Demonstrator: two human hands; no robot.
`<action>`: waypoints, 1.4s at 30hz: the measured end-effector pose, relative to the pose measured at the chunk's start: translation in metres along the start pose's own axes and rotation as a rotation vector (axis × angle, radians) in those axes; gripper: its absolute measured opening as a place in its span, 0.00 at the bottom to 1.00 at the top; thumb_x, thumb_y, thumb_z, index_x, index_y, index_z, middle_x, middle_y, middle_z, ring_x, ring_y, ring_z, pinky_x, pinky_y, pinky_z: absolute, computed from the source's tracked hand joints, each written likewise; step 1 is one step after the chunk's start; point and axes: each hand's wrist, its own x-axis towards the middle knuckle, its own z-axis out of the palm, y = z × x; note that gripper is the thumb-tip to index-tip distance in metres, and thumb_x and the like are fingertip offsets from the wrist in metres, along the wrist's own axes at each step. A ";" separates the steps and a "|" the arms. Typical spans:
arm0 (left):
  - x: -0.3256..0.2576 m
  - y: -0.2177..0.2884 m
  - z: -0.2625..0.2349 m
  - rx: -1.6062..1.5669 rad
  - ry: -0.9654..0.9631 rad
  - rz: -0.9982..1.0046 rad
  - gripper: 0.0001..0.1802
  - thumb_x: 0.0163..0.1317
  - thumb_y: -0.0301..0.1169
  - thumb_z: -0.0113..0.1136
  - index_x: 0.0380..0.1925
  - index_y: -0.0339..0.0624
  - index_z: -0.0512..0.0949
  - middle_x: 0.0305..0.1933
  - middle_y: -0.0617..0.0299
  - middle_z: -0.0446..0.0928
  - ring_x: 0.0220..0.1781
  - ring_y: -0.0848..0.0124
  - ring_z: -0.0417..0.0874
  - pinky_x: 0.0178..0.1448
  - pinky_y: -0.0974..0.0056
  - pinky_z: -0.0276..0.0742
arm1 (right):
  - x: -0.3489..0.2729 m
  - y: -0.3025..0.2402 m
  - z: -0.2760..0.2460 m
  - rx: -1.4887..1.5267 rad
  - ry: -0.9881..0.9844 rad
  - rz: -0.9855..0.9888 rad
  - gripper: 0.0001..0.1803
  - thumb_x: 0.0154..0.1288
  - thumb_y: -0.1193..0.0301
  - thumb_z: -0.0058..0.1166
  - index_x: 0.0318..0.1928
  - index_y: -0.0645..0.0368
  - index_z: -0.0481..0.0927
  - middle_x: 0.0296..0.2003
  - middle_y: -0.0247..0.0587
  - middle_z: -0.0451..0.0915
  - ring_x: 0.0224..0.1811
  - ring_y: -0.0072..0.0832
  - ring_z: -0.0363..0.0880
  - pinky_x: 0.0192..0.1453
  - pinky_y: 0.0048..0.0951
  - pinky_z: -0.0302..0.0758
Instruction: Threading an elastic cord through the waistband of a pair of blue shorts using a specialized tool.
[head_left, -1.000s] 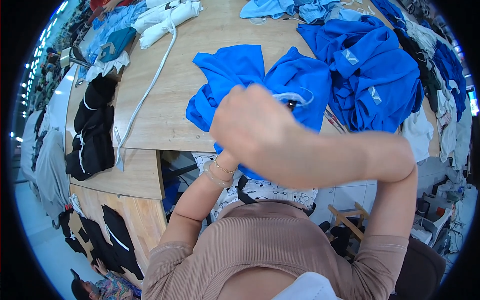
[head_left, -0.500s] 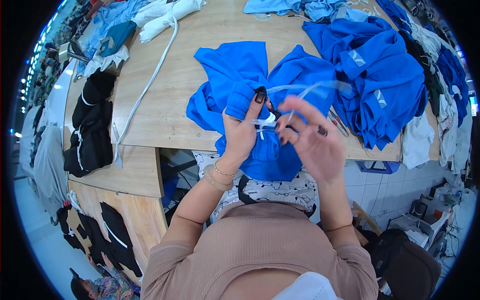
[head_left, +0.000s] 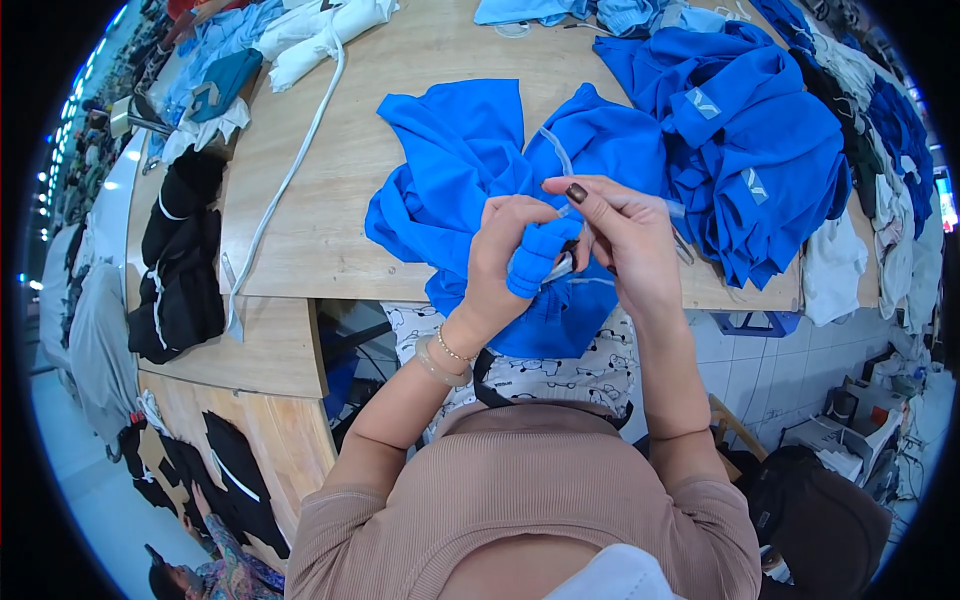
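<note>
A bright blue garment (head_left: 450,130) is spread on the table, its gathered elastic waistband (head_left: 540,258) lifted toward me near the front edge. My left hand (head_left: 498,255) is closed around that waistband, thumb side up. A white drawstring (head_left: 557,152) comes out at the top, between my two hands. My right hand (head_left: 632,238) pinches the drawstring with thumb and forefinger, close beside the left fingertips. A short piece of white cord also sticks out below the waistband. The exact spot where cord and fabric meet is hidden by my fingers.
A pile of blue garments (head_left: 750,150) lies to the right, with a metal tool (head_left: 684,250) partly under its edge. A long white cord (head_left: 290,180) stretches along the table at left, near black tied bundles (head_left: 185,270). Below left, another person (head_left: 225,570) reaches toward black pieces.
My right hand, blurred and spread earlier, has come in to the waistband and now pinches the cord. My left hand has turned the waistband and bunched it.
</note>
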 end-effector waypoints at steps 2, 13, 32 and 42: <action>-0.001 0.002 0.000 -0.038 -0.057 -0.065 0.16 0.49 0.14 0.57 0.39 0.37 0.73 0.43 0.55 0.73 0.44 0.61 0.76 0.48 0.63 0.72 | 0.004 -0.003 0.000 0.023 0.014 -0.007 0.12 0.67 0.71 0.50 0.40 0.69 0.82 0.23 0.35 0.79 0.16 0.13 0.70 0.16 0.14 0.52; 0.007 0.025 -0.005 -0.292 0.301 -0.543 0.09 0.62 0.24 0.53 0.42 0.34 0.70 0.42 0.58 0.72 0.41 0.73 0.73 0.46 0.70 0.69 | 0.027 0.027 0.008 0.256 -0.002 -0.079 0.11 0.65 0.77 0.50 0.48 0.66 0.75 0.30 0.44 0.81 0.19 0.14 0.66 0.24 0.15 0.59; 0.013 0.020 -0.012 -0.230 0.241 -0.487 0.07 0.62 0.22 0.53 0.40 0.36 0.72 0.33 0.60 0.76 0.33 0.77 0.76 0.35 0.71 0.71 | 0.017 -0.023 -0.010 -0.647 -0.184 -0.353 0.06 0.53 0.84 0.55 0.32 0.67 0.81 0.27 0.41 0.79 0.23 0.25 0.77 0.26 0.24 0.71; 0.011 0.025 -0.008 -0.043 0.124 -0.335 0.07 0.59 0.20 0.55 0.38 0.36 0.71 0.38 0.58 0.74 0.39 0.72 0.73 0.44 0.70 0.68 | 0.030 0.005 0.008 -1.120 0.114 -0.839 0.09 0.51 0.81 0.56 0.31 0.62 0.70 0.29 0.43 0.70 0.31 0.38 0.75 0.32 0.33 0.73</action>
